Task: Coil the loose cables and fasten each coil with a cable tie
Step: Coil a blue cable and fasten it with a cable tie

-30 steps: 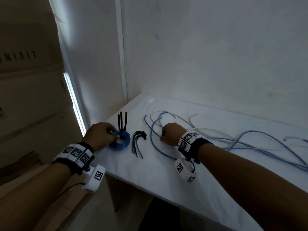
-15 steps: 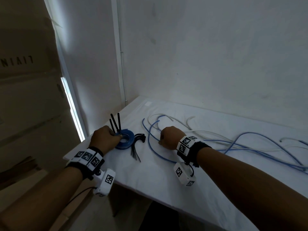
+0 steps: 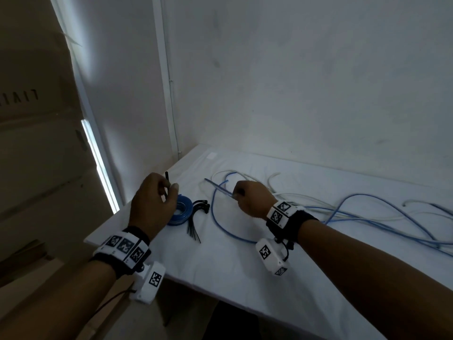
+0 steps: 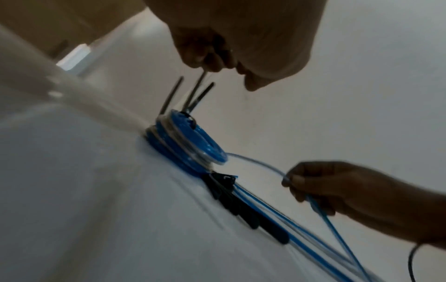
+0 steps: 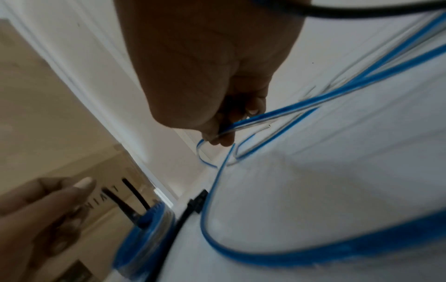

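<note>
Our left hand has come up off the blue coil since a moment ago. Then it lay right on the coil; now it sits just above it. Its grip is pinched on one black tie tail that sticks up from the coil. Two more tails stand up beside it. The coil lies flat on the white bench, near the left edge, about where it was.

Our right hand has lifted too. Before, it was low on the bench over the loose blue cable. Now it holds the cable up, and the cable end pokes out to the left of our fist. The grip is curled round the cable, with the thumb and fingers pressed on it. The rest of that cable bends round in a big loop on the bench and runs away to the right, mixed with white cables.

The bunch of spare black ties lies between the coil and the loop, as before.
</note>
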